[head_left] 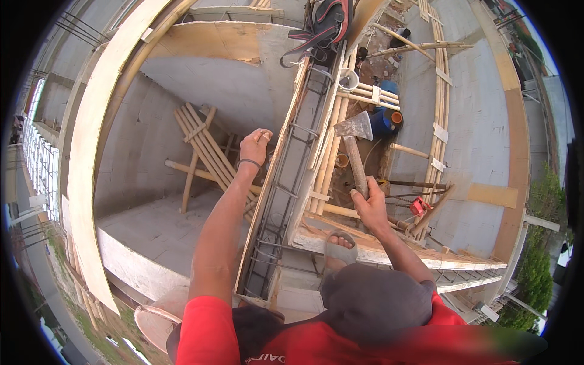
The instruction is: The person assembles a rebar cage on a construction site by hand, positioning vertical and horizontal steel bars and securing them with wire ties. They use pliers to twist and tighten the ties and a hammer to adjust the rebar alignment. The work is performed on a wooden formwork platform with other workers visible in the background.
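My right hand (370, 205) is wrapped round the lower wooden handle of a hatchet (354, 152). Its flared metal head points away from me, above the right side of a long formwork trough. My left hand (256, 145) is raised on the left side of that trough, fingers drawn together; whether something small is pinched in them is too small to tell. Between both hands runs the trough, with a thin plywood side board (277, 159) on its left. Inside it lies a cage of steel rebar (286, 193) with bent stirrups.
A black bag with red trim (331, 27) rests at the trough's far end. Bamboo poles (201, 137) prop the deep room on the left. Down on the right are a white bucket (348, 81), a blue barrel (383, 125) and more bamboo. My sandalled foot (340, 246) stands beside the trough.
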The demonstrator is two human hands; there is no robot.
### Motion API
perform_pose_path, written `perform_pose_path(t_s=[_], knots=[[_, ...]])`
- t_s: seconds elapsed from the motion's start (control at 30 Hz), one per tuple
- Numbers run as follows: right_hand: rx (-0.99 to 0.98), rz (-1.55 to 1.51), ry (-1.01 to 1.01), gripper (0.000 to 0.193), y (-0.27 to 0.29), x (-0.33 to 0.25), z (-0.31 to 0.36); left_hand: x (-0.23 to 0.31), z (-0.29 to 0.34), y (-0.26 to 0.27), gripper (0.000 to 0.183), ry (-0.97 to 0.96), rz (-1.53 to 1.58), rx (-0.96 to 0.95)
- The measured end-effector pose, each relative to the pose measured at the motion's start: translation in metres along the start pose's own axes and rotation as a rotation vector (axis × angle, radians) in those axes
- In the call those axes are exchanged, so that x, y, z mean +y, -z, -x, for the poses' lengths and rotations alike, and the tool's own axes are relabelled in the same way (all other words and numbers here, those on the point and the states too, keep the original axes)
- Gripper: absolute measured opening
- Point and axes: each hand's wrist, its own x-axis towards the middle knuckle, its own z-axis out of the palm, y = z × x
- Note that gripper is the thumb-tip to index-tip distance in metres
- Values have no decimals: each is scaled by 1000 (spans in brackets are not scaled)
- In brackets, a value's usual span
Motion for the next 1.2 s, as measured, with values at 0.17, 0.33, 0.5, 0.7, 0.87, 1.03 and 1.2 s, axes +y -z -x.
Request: perform_pose_path(t_s=[0.17, 0.33, 0.5, 0.7, 0.87, 1.03, 1.2], knots=[[-59, -27, -94, 21, -13, 12, -8, -10, 2, -45, 17, -74, 45, 153], [-61, 60, -1, 24, -18, 9, -24, -20, 4, -54, 15, -75, 76, 198], [-22, 133, 42, 25, -16, 5, -37, -23, 4, -54, 13, -195, 38, 212], [14, 190, 107, 25, -11, -16, -52, -18, 6, -54, 11, -217, 21, 235], [-23, 157, 76, 25, -17, -19, -58, -15, 6, -55, 11, -212, 2, 230], [-95, 156, 86, 25, -22, -32, -58, -15, 7, -54, 10, -278, -12, 241], [-157, 184, 134, 24, -27, -44, -60, -21, 6, -55, 10, -323, -26, 248]])
